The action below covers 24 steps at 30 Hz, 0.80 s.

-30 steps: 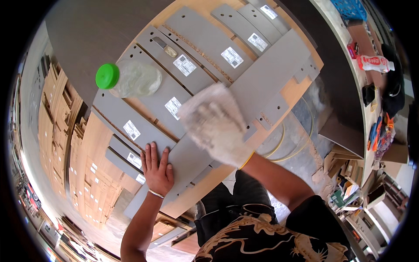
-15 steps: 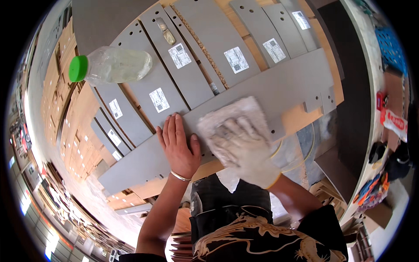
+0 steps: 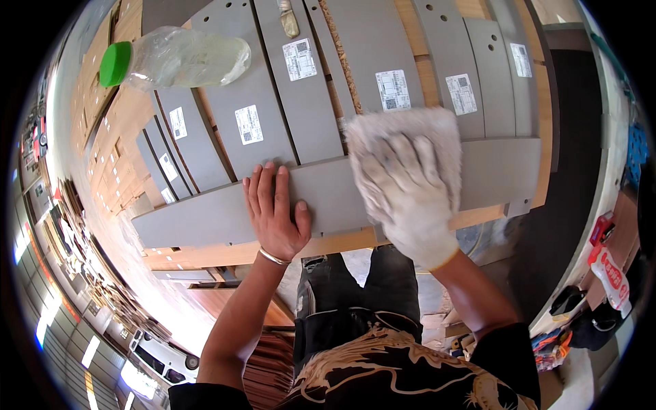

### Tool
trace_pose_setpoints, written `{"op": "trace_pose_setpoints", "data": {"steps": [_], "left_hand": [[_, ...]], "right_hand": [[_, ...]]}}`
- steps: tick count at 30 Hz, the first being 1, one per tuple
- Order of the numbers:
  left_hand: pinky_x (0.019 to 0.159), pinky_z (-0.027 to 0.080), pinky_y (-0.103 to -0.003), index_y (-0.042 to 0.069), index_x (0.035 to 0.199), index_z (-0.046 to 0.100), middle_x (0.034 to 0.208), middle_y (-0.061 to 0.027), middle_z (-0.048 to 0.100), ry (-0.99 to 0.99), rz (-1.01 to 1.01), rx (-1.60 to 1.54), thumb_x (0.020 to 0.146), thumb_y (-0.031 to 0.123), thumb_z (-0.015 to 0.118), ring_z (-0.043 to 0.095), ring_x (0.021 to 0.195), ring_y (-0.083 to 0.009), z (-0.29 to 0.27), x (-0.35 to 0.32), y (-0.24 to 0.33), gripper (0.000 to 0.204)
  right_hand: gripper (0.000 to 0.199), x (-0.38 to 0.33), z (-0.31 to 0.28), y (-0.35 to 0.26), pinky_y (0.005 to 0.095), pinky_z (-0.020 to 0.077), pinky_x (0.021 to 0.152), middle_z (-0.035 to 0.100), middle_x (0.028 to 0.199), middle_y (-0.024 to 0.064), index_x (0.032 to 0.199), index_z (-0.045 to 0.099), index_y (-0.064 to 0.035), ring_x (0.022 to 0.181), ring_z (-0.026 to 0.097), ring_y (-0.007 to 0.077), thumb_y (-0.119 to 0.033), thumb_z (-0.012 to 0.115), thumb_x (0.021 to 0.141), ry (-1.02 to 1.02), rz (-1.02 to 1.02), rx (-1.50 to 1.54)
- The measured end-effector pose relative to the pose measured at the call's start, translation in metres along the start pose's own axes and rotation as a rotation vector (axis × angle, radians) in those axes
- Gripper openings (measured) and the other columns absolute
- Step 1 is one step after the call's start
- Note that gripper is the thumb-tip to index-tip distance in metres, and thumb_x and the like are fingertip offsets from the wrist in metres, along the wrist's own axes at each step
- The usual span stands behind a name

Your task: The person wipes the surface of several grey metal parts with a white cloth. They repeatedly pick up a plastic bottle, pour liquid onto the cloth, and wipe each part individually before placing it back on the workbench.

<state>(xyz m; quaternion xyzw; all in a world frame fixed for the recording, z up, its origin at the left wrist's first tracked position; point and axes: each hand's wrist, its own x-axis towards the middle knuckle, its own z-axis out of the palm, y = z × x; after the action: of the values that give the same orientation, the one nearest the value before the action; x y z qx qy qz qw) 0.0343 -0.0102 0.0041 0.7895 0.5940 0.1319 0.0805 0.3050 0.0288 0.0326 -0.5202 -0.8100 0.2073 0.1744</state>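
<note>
A long grey panel [image 3: 205, 215] lies crosswise in front of me on top of several other grey panels. My bare left hand [image 3: 275, 213] rests flat on it, fingers spread, a thin bracelet at the wrist. My right hand [image 3: 410, 198] wears a white work glove and presses a whitish cloth [image 3: 410, 126] down on the same panel's right part. The glove lies flat over the cloth.
Grey panels with white labels [image 3: 393, 89] fan out beyond the crosswise one. A clear plastic bottle with a green cap [image 3: 174, 60] lies on them at the upper left. Wooden boards [image 3: 102, 137] stack to the left. A dark mat [image 3: 567, 178] and small packages [image 3: 608, 270] sit right.
The gloved right hand with the cloth has slid along the crosswise panel. My left hand has stayed flat on the panel. My view has swung, bringing the panels and bottle closer.
</note>
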Motion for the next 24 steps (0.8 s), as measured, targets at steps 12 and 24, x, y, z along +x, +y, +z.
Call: {"op": "trace_pose_setpoints", "data": {"steps": [12,24], "left_hand": [[0.120,0.033,-0.065,-0.004,0.145,0.058,0.143,-0.0268,0.056,0.024,-0.031,-0.010,0.097,0.027,0.053,0.049,0.138,-0.0494,0.000,0.004,0.004,0.058],[0.120,0.032,-0.065,-0.004,0.147,0.057,0.143,-0.0264,0.056,0.023,-0.023,0.014,0.096,0.025,0.052,0.050,0.136,-0.0480,0.003,0.003,0.002,0.058]], "right_hand": [[0.060,0.003,0.008,0.005,0.0629,0.0225,0.125,0.063,0.143,0.0145,0.140,0.064,-0.0096,0.142,0.049,0.0392,-0.021,0.073,0.082,-0.040,-0.047,-0.075],[0.057,0.024,0.016,-0.024,0.0627,0.0293,0.120,0.068,0.135,0.0139,0.140,0.067,-0.0075,0.139,0.050,0.0361,-0.025,0.072,0.087,-0.142,-0.090,-0.056]]}}
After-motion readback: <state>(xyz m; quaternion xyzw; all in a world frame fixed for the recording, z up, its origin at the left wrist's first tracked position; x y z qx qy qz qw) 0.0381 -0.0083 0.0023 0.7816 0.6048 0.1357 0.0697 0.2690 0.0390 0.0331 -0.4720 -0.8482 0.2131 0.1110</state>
